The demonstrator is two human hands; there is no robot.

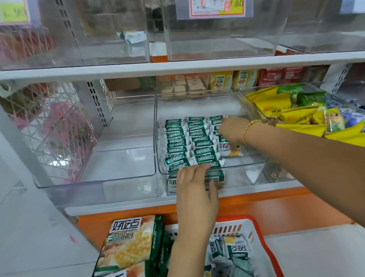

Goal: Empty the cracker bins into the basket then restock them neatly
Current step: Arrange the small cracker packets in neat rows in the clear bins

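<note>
While your left hand lies flat, fingers spread, bracing the front packets, your right hand pinches one cracker packet into the third row. Middle bin: two rows filled upright for neatness. Basket below the shelf: packets remaining.

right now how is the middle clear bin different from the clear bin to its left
The middle bin holds neat rows of green-and-white cracker packs; the left bin holds none. Both hands work at the middle bin, the left hand at its front wall, the right hand inside; neither touches the left bin. Both are clear plastic, side by side on one shelf.
</note>
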